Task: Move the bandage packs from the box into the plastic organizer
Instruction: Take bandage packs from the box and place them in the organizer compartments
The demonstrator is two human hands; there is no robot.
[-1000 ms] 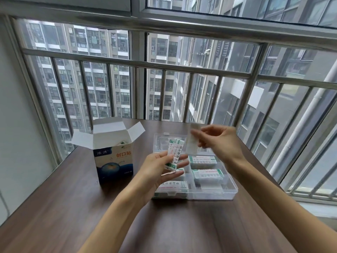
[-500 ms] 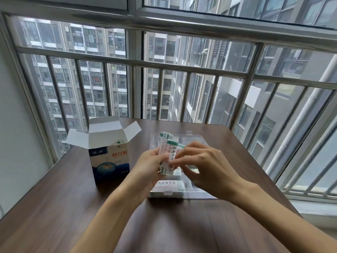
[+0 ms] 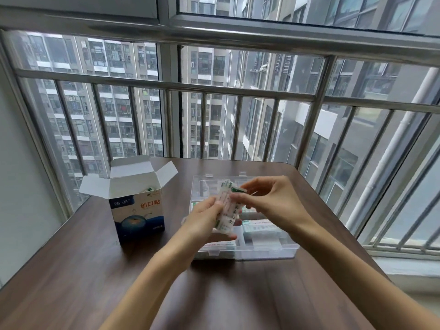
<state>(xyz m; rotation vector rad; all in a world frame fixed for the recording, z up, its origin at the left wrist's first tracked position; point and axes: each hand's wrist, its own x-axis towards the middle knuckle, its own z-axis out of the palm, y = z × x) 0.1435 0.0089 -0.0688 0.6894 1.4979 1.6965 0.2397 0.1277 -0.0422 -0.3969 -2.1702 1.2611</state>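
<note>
My left hand (image 3: 209, 220) grips a small stack of bandage packs (image 3: 227, 208) above the clear plastic organizer (image 3: 262, 252), fingers curled round its lower half. The stack stands nearly upright, its long axis running from my palm up and slightly away towards the window; the green-tipped end points up. My right hand (image 3: 269, 201) pinches that upper end between thumb and fingertips. The print on the packs is too blurred to read. More packs (image 3: 259, 228) lie flat in the organizer's compartments, long axes left to right. To the left, well apart from the organizer, the cardboard box (image 3: 138, 210) stands on the wooden table (image 3: 71, 270) with its flaps open; its front reads "创口贴" in orange above a blue globe picture.
</note>
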